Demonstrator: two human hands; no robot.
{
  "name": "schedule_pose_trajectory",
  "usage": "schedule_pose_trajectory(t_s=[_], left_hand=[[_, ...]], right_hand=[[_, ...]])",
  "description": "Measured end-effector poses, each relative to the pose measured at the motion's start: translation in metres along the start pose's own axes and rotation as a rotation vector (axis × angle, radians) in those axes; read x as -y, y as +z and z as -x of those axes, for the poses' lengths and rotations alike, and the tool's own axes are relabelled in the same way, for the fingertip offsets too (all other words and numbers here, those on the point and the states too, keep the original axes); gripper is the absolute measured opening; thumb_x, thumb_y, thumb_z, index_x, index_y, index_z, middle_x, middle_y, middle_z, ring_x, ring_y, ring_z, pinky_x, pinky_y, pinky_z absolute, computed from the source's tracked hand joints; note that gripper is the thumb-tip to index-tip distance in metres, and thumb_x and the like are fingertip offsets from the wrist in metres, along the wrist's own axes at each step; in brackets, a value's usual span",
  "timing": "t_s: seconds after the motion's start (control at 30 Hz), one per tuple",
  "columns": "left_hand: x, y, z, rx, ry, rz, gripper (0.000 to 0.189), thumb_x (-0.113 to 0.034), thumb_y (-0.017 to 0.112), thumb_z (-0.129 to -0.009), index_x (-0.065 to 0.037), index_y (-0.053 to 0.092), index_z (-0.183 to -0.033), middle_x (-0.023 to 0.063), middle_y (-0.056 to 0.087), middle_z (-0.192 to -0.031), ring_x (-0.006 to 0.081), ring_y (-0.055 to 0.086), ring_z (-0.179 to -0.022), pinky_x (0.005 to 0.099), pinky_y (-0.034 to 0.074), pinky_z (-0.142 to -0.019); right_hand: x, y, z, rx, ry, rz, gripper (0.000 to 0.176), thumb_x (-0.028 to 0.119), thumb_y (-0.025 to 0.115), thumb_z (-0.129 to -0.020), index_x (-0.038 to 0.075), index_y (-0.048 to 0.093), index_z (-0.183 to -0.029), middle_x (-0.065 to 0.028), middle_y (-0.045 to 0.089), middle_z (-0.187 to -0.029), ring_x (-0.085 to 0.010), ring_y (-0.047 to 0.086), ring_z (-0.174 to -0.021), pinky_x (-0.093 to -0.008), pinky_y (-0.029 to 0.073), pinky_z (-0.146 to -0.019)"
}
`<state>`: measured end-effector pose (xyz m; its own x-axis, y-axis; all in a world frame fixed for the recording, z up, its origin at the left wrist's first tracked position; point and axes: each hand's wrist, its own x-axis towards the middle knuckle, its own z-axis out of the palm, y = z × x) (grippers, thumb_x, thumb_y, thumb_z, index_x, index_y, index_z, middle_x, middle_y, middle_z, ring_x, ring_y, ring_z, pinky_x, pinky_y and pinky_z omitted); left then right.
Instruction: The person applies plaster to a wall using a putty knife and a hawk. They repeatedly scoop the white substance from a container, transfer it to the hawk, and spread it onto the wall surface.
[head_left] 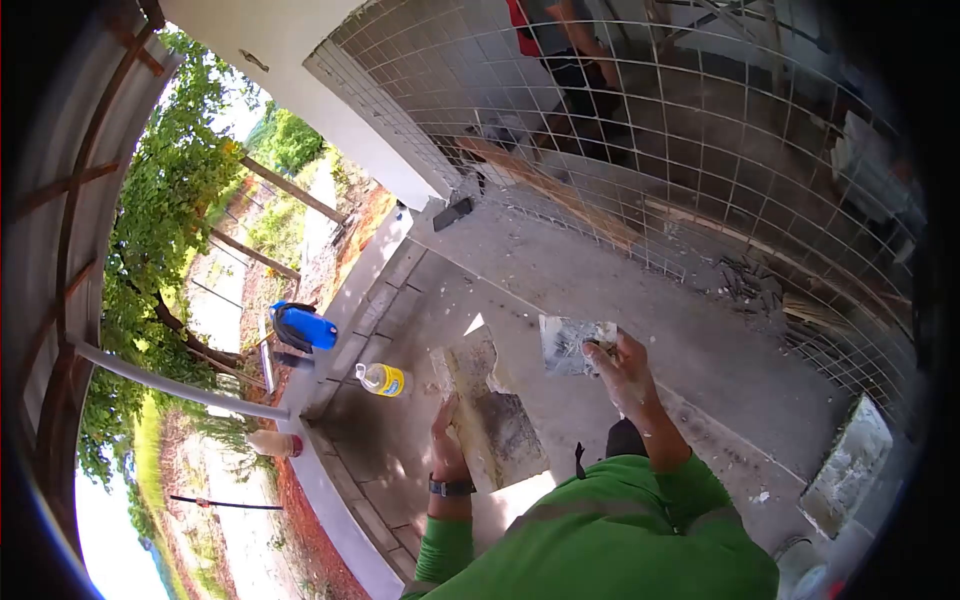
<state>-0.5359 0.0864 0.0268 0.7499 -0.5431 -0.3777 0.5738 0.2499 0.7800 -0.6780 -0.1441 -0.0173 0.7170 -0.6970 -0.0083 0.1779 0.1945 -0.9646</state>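
My left hand point(447, 440) grips the near left edge of a flat mortar-smeared board point(492, 410) and holds it in front of my chest. My right hand point(622, 368) is closed on the handle of a steel trowel point(566, 344), whose grey-coated blade points left, just above and right of the board. Trowel and board are close together but apart. I wear green long sleeves and a dark watch on the left wrist.
A wire mesh point(700, 150) covers the wall ahead; another person point(565, 60) stands behind it. A yellow bottle point(382, 379) and a blue container point(303, 327) lie at the concrete ledge on the left. A mortar-caked board point(848, 468) lies at right.
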Motion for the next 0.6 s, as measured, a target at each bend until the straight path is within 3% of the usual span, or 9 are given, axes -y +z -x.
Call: schedule_pose_trajectory(t_s=[0.1,0.17,0.2,0.27,0.3,0.4,0.47,0.6], left_hand=[[-0.008,0.013,-0.034,0.006,0.019,-0.094,0.042,-0.034,0.051,-0.096,-0.002,0.059,-0.122,0.0099,0.066,-0.11,0.0223,0.063,-0.1,0.0334,0.05,-0.09],[-0.021,0.029,-0.056,0.023,-0.038,-0.063,0.043,-0.034,0.052,-0.096,-0.002,0.06,-0.123,0.0109,0.066,-0.111,0.0232,0.063,-0.1,0.0344,0.05,-0.091],[-0.026,0.04,-0.068,0.013,-0.033,-0.085,0.043,-0.034,0.052,-0.096,-0.002,0.06,-0.123,0.0109,0.066,-0.111,0.0232,0.063,-0.1,0.0344,0.05,-0.091],[-0.035,0.063,-0.083,-0.027,-0.026,-0.131,0.043,-0.035,0.052,-0.096,-0.002,0.06,-0.123,0.0113,0.066,-0.111,0.0236,0.063,-0.101,0.035,0.05,-0.092],[-0.037,0.06,-0.094,-0.044,-0.027,-0.14,0.043,-0.035,0.052,-0.096,-0.002,0.06,-0.123,0.0113,0.066,-0.111,0.0236,0.063,-0.101,0.035,0.05,-0.092],[-0.04,0.055,-0.117,-0.132,0.045,-0.25,0.044,-0.035,0.052,-0.096,-0.002,0.059,-0.124,0.0118,0.066,-0.112,0.0235,0.063,-0.101,0.035,0.05,-0.091],[-0.046,0.068,-0.132,-0.091,0.102,-0.22,0.041,-0.033,0.052,-0.097,-0.003,0.059,-0.123,0.0115,0.066,-0.112,0.0228,0.064,-0.1,0.0343,0.051,-0.09],[-0.066,0.09,-0.159,-0.064,0.01,-0.061,0.037,-0.03,0.053,-0.096,-0.004,0.06,-0.122,0.0102,0.066,-0.111,0.0221,0.064,-0.1,0.0342,0.052,-0.089]], right_hand=[[0.003,0.001,-0.04,-0.009,0.032,0.105,0.017,0.015,0.065,-0.095,0.0,0.064,-0.104,-0.0042,0.068,-0.094,-0.0095,0.06,-0.089,-0.03,0.048,-0.075],[0.011,0.001,-0.067,0.013,-0.031,0.218,0.018,0.011,0.067,-0.092,0.001,0.064,-0.106,-0.0112,0.07,-0.095,-0.0188,0.065,-0.091,-0.0344,0.051,-0.077],[0.012,0.0,-0.082,0.014,-0.026,0.194,0.018,0.011,0.067,-0.092,0.001,0.064,-0.106,-0.0112,0.07,-0.095,-0.0188,0.065,-0.091,-0.0344,0.051,-0.077],[0.01,-0.001,-0.108,-0.005,-0.38,0.283,0.016,0.007,0.068,-0.09,0.0,0.062,-0.104,-0.0133,0.067,-0.096,-0.0221,0.064,-0.085,-0.0339,0.05,-0.078],[0.011,-0.003,-0.119,0.005,-0.399,0.312,0.017,0.003,0.069,-0.086,0.0,0.063,-0.102,-0.0161,0.067,-0.101,-0.0297,0.065,-0.091,-0.0369,0.051,-0.082],[0.026,-0.007,-0.144,0.006,-0.512,0.389,0.019,0.001,0.069,-0.084,0.006,0.069,-0.102,-0.011,0.069,-0.101,-0.0307,0.065,-0.09,-0.0398,0.054,-0.077],[0.032,-0.006,-0.156,-0.001,-0.555,0.431,0.022,0.0,0.069,-0.081,0.008,0.069,-0.102,-0.0097,0.069,-0.1,-0.0298,0.064,-0.088,-0.0394,0.054,-0.076],[0.039,0.002,-0.179,0.01,-0.701,0.602,0.033,-0.003,0.069,-0.072,0.011,0.069,-0.102,-0.0063,0.069,-0.098,-0.0272,0.063,-0.086,-0.0388,0.054,-0.072]])
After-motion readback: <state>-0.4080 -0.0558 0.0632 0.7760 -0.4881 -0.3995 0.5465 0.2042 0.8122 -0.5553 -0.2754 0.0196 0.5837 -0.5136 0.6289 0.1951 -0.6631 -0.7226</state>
